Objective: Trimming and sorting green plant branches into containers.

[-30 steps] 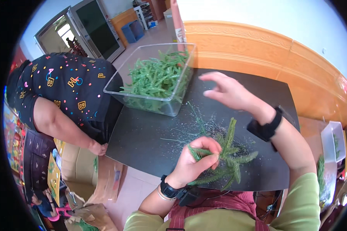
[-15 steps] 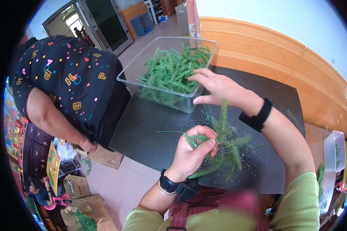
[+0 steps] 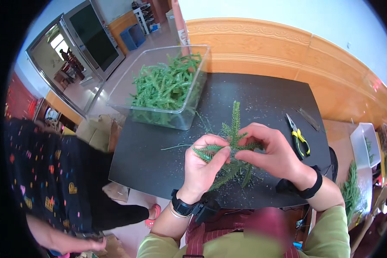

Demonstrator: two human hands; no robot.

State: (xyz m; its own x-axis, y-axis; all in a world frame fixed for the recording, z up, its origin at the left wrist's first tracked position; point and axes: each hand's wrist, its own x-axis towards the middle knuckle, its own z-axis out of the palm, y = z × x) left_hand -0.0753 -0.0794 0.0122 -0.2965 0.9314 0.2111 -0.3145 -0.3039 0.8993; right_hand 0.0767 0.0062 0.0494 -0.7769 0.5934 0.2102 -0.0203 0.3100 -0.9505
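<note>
My left hand pinches an artificial pine branch at its centre, where several green sprigs fan outward. On the branch's right side, my right hand has its thumb and fingers closed around a sprig near that same centre. A thin green wire sticks out to the left from the left hand. Beyond the hands, a clear plastic bin full of loose green sprigs stands on the dark table.
Pliers with yellow-and-black handles lie right of my right hand, near thin wires. Green crumbs litter the tabletop. A person in a dark patterned shirt stands at the left. A white bin is at the far right.
My right hand has come from the bin's edge down to the branch and closed on a sprig. The view has shifted, bringing the pliers into sight. The other person appears lower left.
</note>
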